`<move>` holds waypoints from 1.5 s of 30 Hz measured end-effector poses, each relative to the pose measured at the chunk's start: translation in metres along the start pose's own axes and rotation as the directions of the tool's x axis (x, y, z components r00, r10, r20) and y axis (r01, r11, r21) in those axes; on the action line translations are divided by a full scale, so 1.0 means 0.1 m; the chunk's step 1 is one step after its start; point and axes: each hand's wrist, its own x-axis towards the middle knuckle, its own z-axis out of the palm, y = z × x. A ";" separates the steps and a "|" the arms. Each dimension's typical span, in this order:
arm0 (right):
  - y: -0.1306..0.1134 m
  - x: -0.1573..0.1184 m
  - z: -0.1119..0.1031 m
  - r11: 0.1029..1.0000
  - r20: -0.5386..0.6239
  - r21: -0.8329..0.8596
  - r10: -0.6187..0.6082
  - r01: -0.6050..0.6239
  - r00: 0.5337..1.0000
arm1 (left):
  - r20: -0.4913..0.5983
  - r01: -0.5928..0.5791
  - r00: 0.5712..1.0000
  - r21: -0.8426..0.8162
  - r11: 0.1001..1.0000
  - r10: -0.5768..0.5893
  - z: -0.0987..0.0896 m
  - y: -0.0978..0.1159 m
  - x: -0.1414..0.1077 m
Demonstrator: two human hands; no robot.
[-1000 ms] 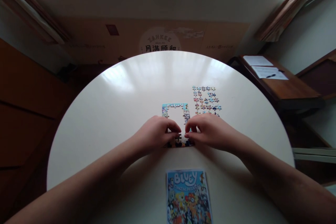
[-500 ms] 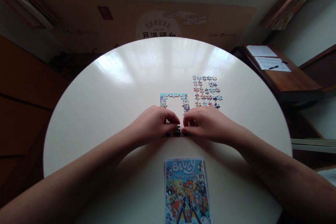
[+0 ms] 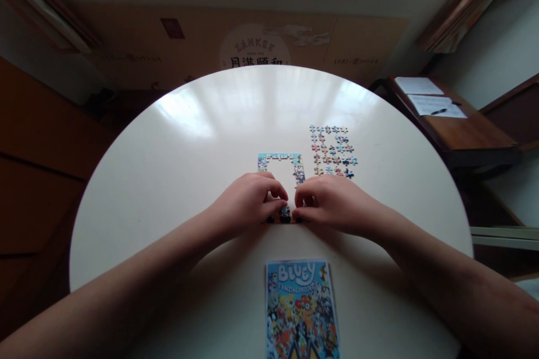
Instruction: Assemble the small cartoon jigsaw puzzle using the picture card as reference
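Note:
A jigsaw puzzle border (image 3: 281, 156) lies in the middle of the white table, its top edge and upper sides joined around a bare centre. My left hand (image 3: 252, 196) covers its lower left part. The thumb and forefinger pinch beside a small dark and bluish puzzle piece (image 3: 284, 210) at the bottom row. Over the lower right side, my right hand (image 3: 326, 199) has its fingers curled and thumb close to the forefinger, touching the puzzle's edge. Whatever lies between those right fingertips is hidden.
Several loose puzzle pieces (image 3: 332, 150) lie in rows behind my right hand. A colourful Bluey picture sheet (image 3: 301, 308) is on the round white table (image 3: 168, 179) nearest me. Papers and a pen rest on a wooden desk (image 3: 480, 129) at the right.
The view has tilted slightly, so the table and puzzle appear a little lower. Both hands stay at the bottom of the puzzle with only slight finger movement.

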 end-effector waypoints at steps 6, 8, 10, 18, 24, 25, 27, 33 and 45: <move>0.00 0.00 0.00 1.000 -0.006 0.007 -0.005 0.005 1.000 | 0.012 0.016 1.000 0.011 1.000 -0.016 0.00 0.01 0.00; 0.00 0.00 0.00 1.000 -0.004 0.008 -0.010 0.010 1.000 | 0.021 0.008 1.000 0.009 1.000 -0.009 -0.01 0.01 -0.01; 0.00 0.00 0.00 1.000 -0.003 0.008 -0.009 0.009 1.000 | 0.026 0.007 1.000 0.009 1.000 -0.008 -0.01 0.02 -0.01; -0.01 0.00 0.00 1.000 -0.011 0.009 -0.005 0.005 1.000 | 0.014 -0.005 1.000 0.044 0.999 0.004 0.02 0.01 -0.02; -0.01 0.00 0.00 1.000 -0.010 0.007 0.006 -0.006 1.000 | 0.006 0.011 1.000 0.049 0.999 -0.011 0.02 0.03 -0.02; -0.01 0.00 0.00 1.000 -0.008 0.005 0.005 -0.005 1.000 | 0.007 0.010 1.000 0.053 0.999 -0.011 0.02 0.03 -0.02; -0.01 0.00 0.00 1.000 -0.005 0.001 0.006 -0.006 1.000 | 0.003 0.005 1.000 0.062 0.998 -0.006 0.04 0.03 -0.03; -0.03 0.00 0.00 1.000 -0.004 -0.014 0.003 -0.003 1.000 | -0.021 -0.030 0.999 0.068 0.997 0.031 0.03 0.01 -0.04; 0.04 -0.09 -0.15 0.983 0.030 -0.084 -0.163 0.165 0.986 | -0.005 -0.022 1.000 0.282 0.959 0.025 -0.42 -0.19 -0.07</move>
